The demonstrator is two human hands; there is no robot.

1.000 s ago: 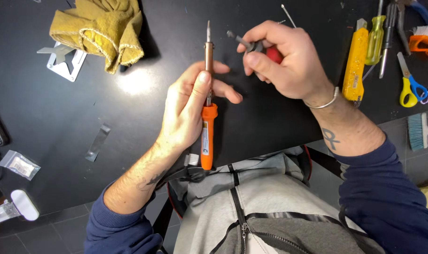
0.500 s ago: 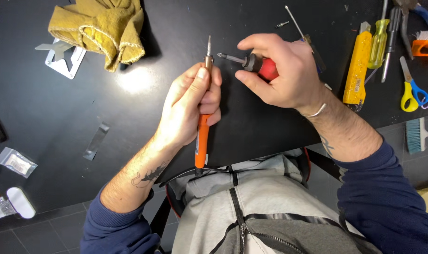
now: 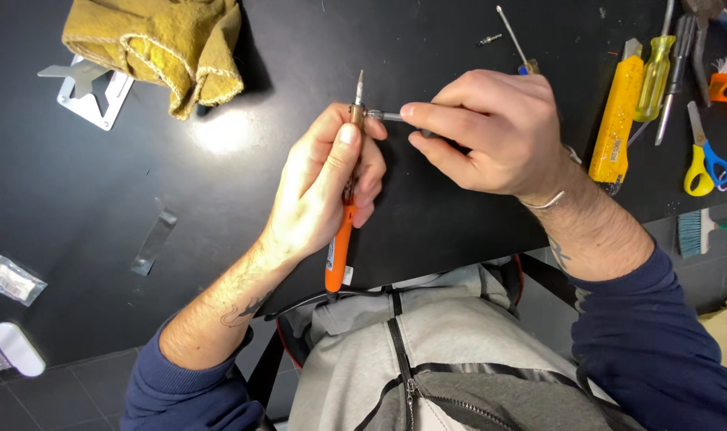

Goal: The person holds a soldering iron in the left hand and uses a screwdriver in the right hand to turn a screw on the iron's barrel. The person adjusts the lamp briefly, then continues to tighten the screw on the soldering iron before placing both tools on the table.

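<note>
Head view, left hand gripping orange soldering iron, right hand pinching screwdriver, clear packet far left

Only one view is given, shot from a head-worn camera that's pointed pretty much straight down over the black matte tabletop, with the wearer's grey zipped jacket caught along the bottom edge. The scene is seen from close up, so the left hand and right hand are framed dead centre. Nothing is shared with a second view.
</note>
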